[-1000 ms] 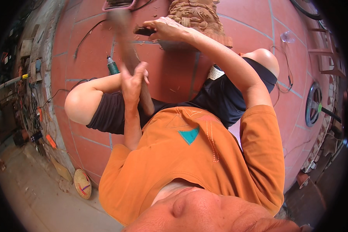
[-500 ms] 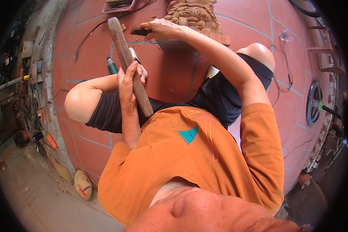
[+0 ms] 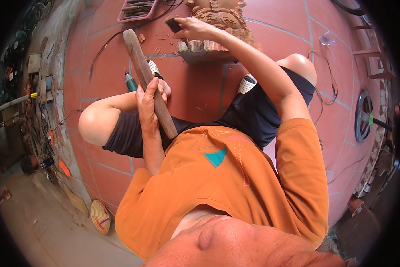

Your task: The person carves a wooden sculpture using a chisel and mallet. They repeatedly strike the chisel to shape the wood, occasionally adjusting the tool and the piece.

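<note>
My left hand [image 3: 147, 100] is closed round a long, worn wooden club [image 3: 141, 62], which slants up and away from my lap. At the far side, my right hand [image 3: 196, 29] grips a chisel [image 3: 173, 25] by its dark handle. A narrow piece of the tool shows below the fingers, near the carving's close left edge; where its tip rests I cannot make out. Beside and behind that hand is a brown wood carving [image 3: 226, 20] with scroll-like relief. Part of it is hidden by my hand and forearm.
Wood chips [image 3: 161, 50] lie on the red tiles left of the carving. A pink basket [image 3: 121, 18] holds several tools at the back. A green power tool [image 3: 130, 82] lies by my left foot. A cable [image 3: 103, 48] runs behind it; a clear plastic cup [image 3: 328, 38] is at the right.
My right hand has tilted the chisel, its handle end now higher and further right. The club stays in my left hand, shifted slightly down in view. More of the basket shows.
</note>
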